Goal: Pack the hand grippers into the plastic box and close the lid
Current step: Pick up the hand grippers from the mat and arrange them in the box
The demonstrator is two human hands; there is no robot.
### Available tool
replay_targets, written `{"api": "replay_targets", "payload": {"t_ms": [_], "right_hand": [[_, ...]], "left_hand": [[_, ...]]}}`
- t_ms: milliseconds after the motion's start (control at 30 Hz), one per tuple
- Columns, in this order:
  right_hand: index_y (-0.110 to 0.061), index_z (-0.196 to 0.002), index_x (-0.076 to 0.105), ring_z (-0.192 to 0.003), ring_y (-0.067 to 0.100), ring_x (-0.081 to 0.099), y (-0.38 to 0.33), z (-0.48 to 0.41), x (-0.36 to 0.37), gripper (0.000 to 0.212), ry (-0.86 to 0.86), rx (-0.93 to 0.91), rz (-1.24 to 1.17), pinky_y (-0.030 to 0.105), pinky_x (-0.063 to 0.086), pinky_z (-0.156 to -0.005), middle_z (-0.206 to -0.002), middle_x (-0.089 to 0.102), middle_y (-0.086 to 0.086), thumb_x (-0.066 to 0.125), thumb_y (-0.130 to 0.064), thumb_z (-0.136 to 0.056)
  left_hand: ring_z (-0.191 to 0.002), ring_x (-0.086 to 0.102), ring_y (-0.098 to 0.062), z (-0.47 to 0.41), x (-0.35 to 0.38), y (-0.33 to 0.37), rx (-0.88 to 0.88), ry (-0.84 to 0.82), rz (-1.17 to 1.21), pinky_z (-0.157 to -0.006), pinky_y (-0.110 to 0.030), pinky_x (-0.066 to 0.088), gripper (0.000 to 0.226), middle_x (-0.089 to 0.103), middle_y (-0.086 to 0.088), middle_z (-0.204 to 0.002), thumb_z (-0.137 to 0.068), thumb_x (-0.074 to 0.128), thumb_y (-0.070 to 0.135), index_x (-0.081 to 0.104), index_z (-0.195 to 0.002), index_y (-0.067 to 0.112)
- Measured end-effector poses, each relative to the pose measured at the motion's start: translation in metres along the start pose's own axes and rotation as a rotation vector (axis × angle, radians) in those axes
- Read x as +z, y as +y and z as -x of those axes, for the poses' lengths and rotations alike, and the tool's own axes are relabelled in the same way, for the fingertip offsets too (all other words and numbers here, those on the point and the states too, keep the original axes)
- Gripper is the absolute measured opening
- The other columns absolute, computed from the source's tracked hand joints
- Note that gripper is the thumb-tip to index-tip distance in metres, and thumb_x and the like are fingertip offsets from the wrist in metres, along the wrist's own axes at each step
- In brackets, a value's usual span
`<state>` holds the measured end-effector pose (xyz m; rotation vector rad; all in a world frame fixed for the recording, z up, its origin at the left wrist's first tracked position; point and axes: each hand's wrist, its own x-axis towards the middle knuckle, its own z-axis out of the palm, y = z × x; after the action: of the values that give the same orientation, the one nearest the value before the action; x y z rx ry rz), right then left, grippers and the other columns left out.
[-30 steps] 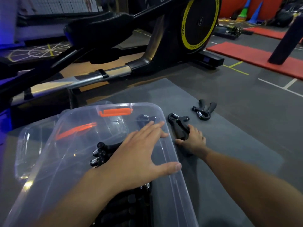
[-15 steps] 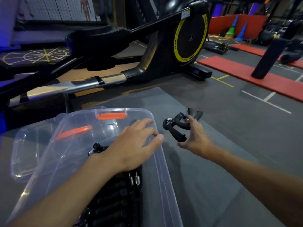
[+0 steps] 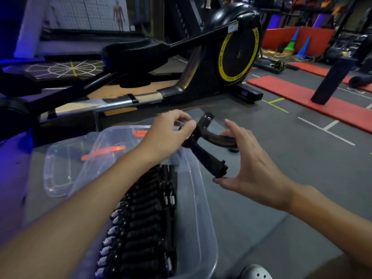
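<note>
Progress: row of hand grippers (image 3: pixel 145 218) packed in plastic box (image 3: pixel 203 200) | one gripper (image 3: pixel 203 156) above rim, left hand (image 3: pixel 163 137) pinching its head, right hand (image 3: pixel 249 168) spread at handles | lid (image 3: pixel 58 174) off, beside box.

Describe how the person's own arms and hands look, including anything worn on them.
The left hand and right hand are bare, with no gloves, rings, watch or bracelet showing. The left forearm and right forearm are uncovered right to the picture's edge, so no sleeves are in view.
</note>
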<state>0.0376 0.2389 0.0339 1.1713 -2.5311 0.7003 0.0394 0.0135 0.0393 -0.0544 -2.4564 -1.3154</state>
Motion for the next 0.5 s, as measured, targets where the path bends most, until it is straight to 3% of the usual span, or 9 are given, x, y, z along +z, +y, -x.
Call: {"api": "replay_targets", "payload": {"t_ms": [167, 233, 300, 500], "right_hand": [[-0.019, -0.15, 0.011, -0.122, 0.014, 0.041, -0.029, 0.001, 0.022, 0.114, -0.068, -0.11, 0.11, 0.029, 0.036, -0.103, -0.133, 0.044, -0.004, 0.081, -0.04, -0.062], [-0.017, -0.15, 0.012, -0.123, 0.014, 0.039, -0.035, -0.001, 0.029, 0.114, -0.099, -0.141, 0.166, 0.029, 0.035, -0.101, -0.132, 0.045, -0.004, 0.08, -0.04, -0.061], [-0.014, -0.15, 0.015, -0.121, 0.015, 0.039, -0.038, -0.002, 0.034, 0.116, -0.12, -0.168, 0.222, 0.028, 0.033, -0.097, -0.13, 0.047, -0.003, 0.08, -0.04, -0.058], [-0.015, -0.151, 0.015, -0.125, 0.016, 0.039, -0.042, -0.007, 0.043, 0.112, -0.151, -0.187, 0.192, 0.032, 0.039, -0.098, -0.137, 0.042, -0.002, 0.079, -0.037, -0.062]], "left_hand": [[-0.092, 0.067, -0.014, 0.015, -0.003, -0.008, -0.084, -0.052, -0.006, -0.084, -0.038, 0.055, 0.026, 0.072, -0.001, -0.097, -0.087, 0.069, 0.038, 0.07, -0.104, 0.019], [-0.084, 0.067, -0.026, 0.02, -0.005, -0.012, -0.094, -0.067, -0.014, -0.08, -0.046, 0.054, 0.026, 0.072, -0.013, -0.09, -0.086, 0.071, 0.033, 0.07, -0.095, 0.009], [-0.079, 0.068, -0.027, 0.023, -0.008, -0.018, -0.085, -0.049, 0.008, -0.077, -0.052, 0.054, 0.023, 0.072, -0.014, -0.083, -0.085, 0.072, 0.032, 0.071, -0.087, 0.009], [-0.057, 0.056, -0.006, 0.027, -0.017, -0.025, -0.1, 0.005, -0.034, -0.058, -0.026, 0.043, 0.026, 0.066, -0.002, -0.068, -0.088, 0.068, 0.039, 0.071, -0.078, 0.016]]}}
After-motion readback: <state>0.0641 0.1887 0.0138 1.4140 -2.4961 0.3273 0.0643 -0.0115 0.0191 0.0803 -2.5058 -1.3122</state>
